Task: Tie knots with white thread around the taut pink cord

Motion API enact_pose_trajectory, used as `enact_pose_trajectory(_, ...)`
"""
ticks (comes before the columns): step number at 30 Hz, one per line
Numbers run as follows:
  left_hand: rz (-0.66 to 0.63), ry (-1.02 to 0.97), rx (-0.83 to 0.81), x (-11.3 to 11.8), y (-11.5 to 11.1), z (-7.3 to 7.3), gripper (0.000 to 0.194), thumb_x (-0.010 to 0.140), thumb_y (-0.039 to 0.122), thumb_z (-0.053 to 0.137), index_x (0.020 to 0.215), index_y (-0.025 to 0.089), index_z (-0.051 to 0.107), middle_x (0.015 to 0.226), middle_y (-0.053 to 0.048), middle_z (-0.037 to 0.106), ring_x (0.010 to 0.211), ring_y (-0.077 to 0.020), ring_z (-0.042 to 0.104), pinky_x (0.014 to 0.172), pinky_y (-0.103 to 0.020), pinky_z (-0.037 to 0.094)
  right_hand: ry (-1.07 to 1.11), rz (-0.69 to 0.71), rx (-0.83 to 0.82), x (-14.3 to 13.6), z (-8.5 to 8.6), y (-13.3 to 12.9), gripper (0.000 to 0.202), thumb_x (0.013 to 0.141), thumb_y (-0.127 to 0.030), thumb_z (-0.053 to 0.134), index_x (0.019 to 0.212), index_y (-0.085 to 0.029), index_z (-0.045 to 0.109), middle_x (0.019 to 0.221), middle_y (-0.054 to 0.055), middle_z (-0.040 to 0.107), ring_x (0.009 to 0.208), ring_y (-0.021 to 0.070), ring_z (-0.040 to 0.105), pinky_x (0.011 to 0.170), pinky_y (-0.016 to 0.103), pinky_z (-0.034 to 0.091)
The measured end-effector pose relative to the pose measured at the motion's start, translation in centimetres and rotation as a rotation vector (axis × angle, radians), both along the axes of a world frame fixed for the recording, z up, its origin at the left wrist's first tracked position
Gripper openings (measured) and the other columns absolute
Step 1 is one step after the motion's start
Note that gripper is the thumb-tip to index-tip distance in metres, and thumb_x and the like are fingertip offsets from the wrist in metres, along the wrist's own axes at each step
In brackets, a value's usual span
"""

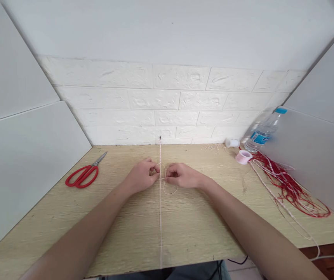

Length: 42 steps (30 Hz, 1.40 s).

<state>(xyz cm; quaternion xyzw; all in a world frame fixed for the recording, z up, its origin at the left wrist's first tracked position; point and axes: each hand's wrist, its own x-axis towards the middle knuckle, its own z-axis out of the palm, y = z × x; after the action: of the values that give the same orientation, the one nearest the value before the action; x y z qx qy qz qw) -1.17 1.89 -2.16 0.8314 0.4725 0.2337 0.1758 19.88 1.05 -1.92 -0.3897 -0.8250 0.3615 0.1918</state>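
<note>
Bare forearms [95, 225] flank a taut, pale cord [160, 217].

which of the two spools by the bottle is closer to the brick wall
The white spool: it sits at the back of the table, while the pink spool is farther forward, next to the red cords.

I'm getting bright, diffuse light, with mild glare on the brick-pattern wall [194, 99] and soft shading on the near tabletop [126, 237]. Wide-angle distortion tilts the side panels [24, 167]; top-right corner darkens. Fine thread [170, 193] barely resolves.
</note>
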Motion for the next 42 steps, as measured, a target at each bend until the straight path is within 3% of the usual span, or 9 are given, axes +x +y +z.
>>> enact_pose_trajectory(6,-0.023,-0.020,-0.031,0.1,-0.1,0.2,0.012,0.075,0.028,0.056,0.076,0.021,0.066,0.078,-0.002,0.054,0.071,-0.0152,0.052,0.067,-0.029,0.041,0.047,-0.015,0.051,-0.3,-0.4,0.0,0.011,0.076,-0.021,0.054,0.068,-0.016,0.056,0.072,-0.001,0.052,0.060,0.0090,0.045,0.055,0.022,0.035)
enact_pose_trajectory(16,-0.028,-0.034,-0.053,0.0,0.0,0.1,0.010,0.075,0.027,0.058,0.076,0.020,0.065,0.075,-0.001,0.053,0.068,-0.0138,0.052,0.065,-0.027,0.041,0.116,-0.064,-0.050,-0.6,-0.6,0.0,0.015,0.078,-0.027,0.055,0.069,-0.015,0.057,0.068,-0.002,0.052,0.058,0.0089,0.044,0.052,0.021,0.035)
enact_pose_trajectory(28,-0.092,-0.017,-0.154,-0.3,0.1,0.6,0.019,0.075,0.038,0.060,0.078,0.021,0.068,0.075,-0.001,0.056,0.067,-0.0144,0.052,0.061,-0.026,0.038,0.130,-0.136,0.251,-1.4,-1.2,0.0,0.009,0.080,-0.019,0.060,0.074,-0.015,0.065,0.071,0.001,0.055,0.066,0.0100,0.048,0.061,0.022,0.036)
enact_pose_trajectory(36,-0.101,-0.002,-0.169,-0.1,0.0,0.6,0.027,0.072,0.047,0.063,0.079,0.021,0.067,0.078,-0.001,0.059,0.070,-0.0154,0.053,0.060,-0.025,0.036,0.171,-0.199,0.243,-1.5,-1.1,-0.1,0.012,0.083,-0.024,0.061,0.082,-0.018,0.071,0.076,0.003,0.059,0.069,0.0118,0.051,0.064,0.024,0.040)
enact_pose_trajectory(42,-0.072,0.030,-0.123,0.1,-0.1,0.4,0.022,0.077,0.040,0.057,0.073,0.020,0.065,0.073,-0.001,0.056,0.070,-0.0152,0.052,0.061,-0.025,0.035,0.177,-0.215,0.244,-1.7,-1.4,-0.1,0.013,0.084,-0.026,0.061,0.083,-0.019,0.072,0.076,0.003,0.058,0.069,0.0119,0.051,0.065,0.024,0.040)
